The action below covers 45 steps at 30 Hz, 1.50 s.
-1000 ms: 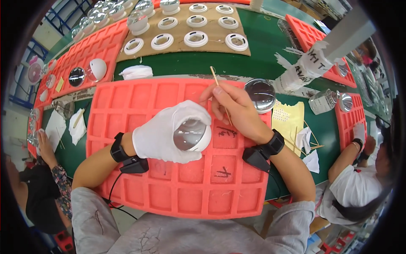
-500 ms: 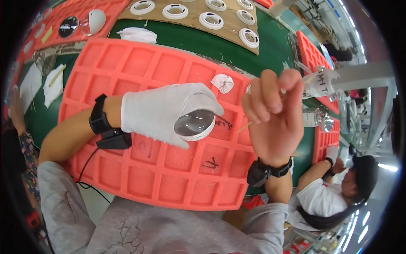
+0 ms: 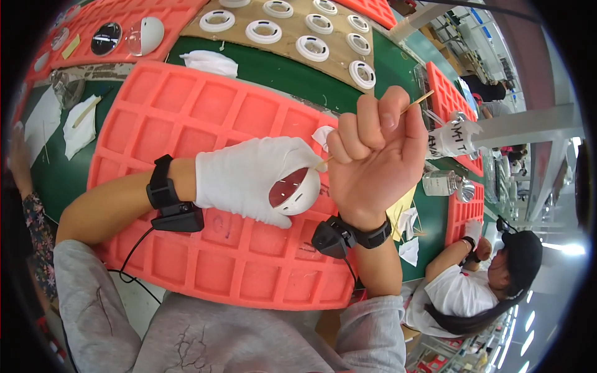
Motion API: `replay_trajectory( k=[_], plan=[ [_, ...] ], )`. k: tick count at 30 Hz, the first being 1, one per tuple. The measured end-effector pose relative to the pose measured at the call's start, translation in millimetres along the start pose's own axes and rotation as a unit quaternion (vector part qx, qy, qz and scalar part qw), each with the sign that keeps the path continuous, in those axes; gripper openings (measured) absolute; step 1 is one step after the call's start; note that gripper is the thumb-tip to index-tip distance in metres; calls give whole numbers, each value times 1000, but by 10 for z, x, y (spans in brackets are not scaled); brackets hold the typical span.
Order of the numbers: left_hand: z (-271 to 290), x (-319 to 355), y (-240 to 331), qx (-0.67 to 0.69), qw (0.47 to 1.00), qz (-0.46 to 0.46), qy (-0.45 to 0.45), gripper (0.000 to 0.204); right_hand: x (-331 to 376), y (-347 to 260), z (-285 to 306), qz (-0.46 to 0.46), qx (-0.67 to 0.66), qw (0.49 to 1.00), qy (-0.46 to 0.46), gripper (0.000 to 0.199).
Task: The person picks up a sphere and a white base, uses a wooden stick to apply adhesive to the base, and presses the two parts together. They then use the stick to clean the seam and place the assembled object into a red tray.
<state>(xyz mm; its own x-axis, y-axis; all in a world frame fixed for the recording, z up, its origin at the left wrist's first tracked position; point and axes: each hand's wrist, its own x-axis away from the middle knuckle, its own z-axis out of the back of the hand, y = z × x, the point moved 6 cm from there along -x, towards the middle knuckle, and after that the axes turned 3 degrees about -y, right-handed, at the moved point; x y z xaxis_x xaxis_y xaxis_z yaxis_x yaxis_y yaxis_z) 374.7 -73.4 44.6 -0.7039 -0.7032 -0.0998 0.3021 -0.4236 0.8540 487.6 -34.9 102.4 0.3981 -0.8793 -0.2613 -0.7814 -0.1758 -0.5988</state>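
Observation:
My left hand (image 3: 245,177), in a white glove, is closed around a white round housing (image 3: 307,194) with a dark, shiny window that now shows a reddish reflection. My bare right hand (image 3: 382,158) is raised close to its right, fingers curled and pinching a thin wooden stick (image 3: 423,99). One end of the stick juts out past the fingertips; the other reaches the upper edge of the housing, though whether it touches I cannot tell. Beneath both hands lies a red foam tray (image 3: 194,237) of square pockets. A crumpled white cloth (image 3: 321,135) rests on it, partly behind my right hand.
Cardboard (image 3: 283,45) with several white rings (image 3: 262,32) lies beyond the tray. A folded white cloth (image 3: 210,63) sits nearby. At far left, another red tray holds a white-and-clear dome (image 3: 149,36). A glass jar (image 3: 439,183) and a co-worker (image 3: 479,267) are at right.
My right hand has moved left and brought the stick to the housing. My left hand has shifted slightly right and turned the housing, so more of its white shell shows.

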Motion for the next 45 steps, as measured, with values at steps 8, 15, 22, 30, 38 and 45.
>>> replay_trajectory(
  k=[8, 15, 22, 30, 38, 45],
  plan=[
    [9, 60, 54, -89, 991, -24, 98, 41, -55, 164, 94, -25, 29, 999, -21, 44],
    [6, 37, 51, -70, 987, -13, 144, 31, -37, 248, 60, -45, 90, 991, -87, 47],
    [-8, 30, 91, -126, 978, -28, 166, 26, -30, 210, 125, -64, 42, 997, -12, 56],
    [-67, -2, 46, -141, 979, -48, 137, 27, -15, 286, 120, -84, 61, 994, -10, 58],
    [-91, 35, -2, -113, 976, -59, 176, 32, 70, 294, 75, -45, 121, 985, -112, 54],
    [-98, 20, -91, -55, 983, -35, 171, 34, 87, 319, 79, -50, 133, 986, -83, 58]
  ],
)
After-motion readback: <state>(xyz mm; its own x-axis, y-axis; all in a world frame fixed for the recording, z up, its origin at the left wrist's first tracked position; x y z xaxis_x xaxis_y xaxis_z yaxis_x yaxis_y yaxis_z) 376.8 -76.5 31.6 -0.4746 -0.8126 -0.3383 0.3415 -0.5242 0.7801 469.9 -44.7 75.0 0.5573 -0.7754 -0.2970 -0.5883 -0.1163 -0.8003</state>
